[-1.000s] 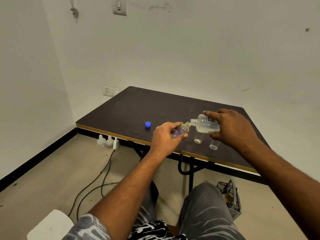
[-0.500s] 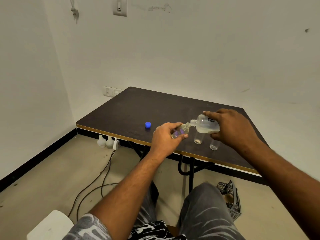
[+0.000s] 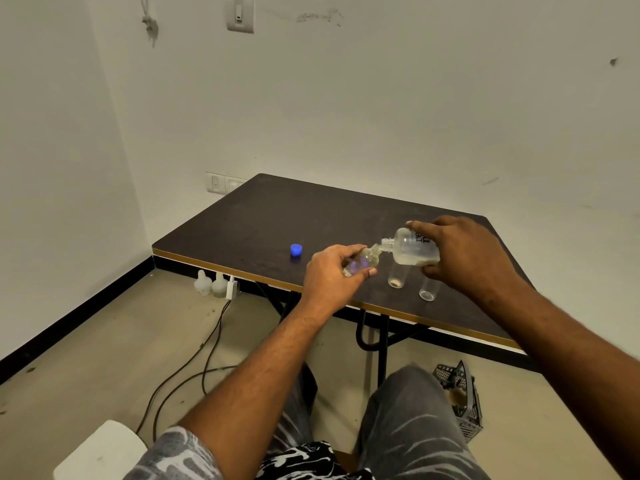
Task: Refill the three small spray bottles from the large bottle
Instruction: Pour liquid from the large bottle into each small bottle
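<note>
My right hand (image 3: 464, 256) grips the large clear bottle (image 3: 412, 249), tipped almost flat with its neck pointing left; pale liquid lies along its lower side. My left hand (image 3: 329, 277) holds a small clear bottle (image 3: 362, 261) tilted, its mouth meeting the large bottle's neck, above the table. Two more small clear bottles stand uncapped on the dark table (image 3: 277, 216): one (image 3: 396, 277) under the large bottle and one (image 3: 428, 291) to its right, partly hidden by my right hand. A blue cap (image 3: 295, 250) lies on the table left of my left hand.
The table's front edge (image 3: 381, 308) runs close under both hands. Below it are cables (image 3: 207, 344), a power strip with white plugs (image 3: 216, 287) and a black crate (image 3: 462, 396) on the floor. A white seat corner (image 3: 100, 452) sits at lower left.
Both hands and the two held bottles stay almost in place, mouth to neck. Nothing else on the table has moved.
</note>
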